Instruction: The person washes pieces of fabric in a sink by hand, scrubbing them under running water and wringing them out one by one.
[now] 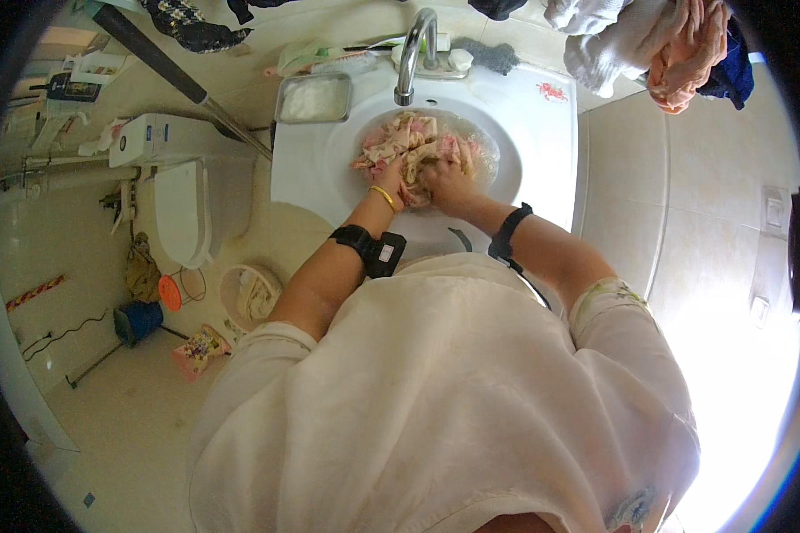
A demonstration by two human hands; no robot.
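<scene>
A wet pink and cream patterned cloth (pixel 407 138) lies bunched in the water of a white washbasin (pixel 512 170). At the near left part of the bundle, my left hand (pixel 391 181) grips a fold, a gold bracelet on its wrist. My right hand (pixel 448 186) presses on the cloth just to the right, its fingers bent and partly hidden in the folds. The two hands are close together. Above the basin's far side stands a chrome faucet (pixel 410 56); I cannot tell whether water runs from it.
A metal tray with whitish contents (pixel 315 98) sits on the counter's left corner. Behind are a white soap bar (pixel 460 60) and dark mesh (pixel 493 56). Clothes (pixel 680 60) hang at upper right. A toilet (pixel 183 213), a bucket with cloth (pixel 250 296) and a long pole (pixel 153 56) are left.
</scene>
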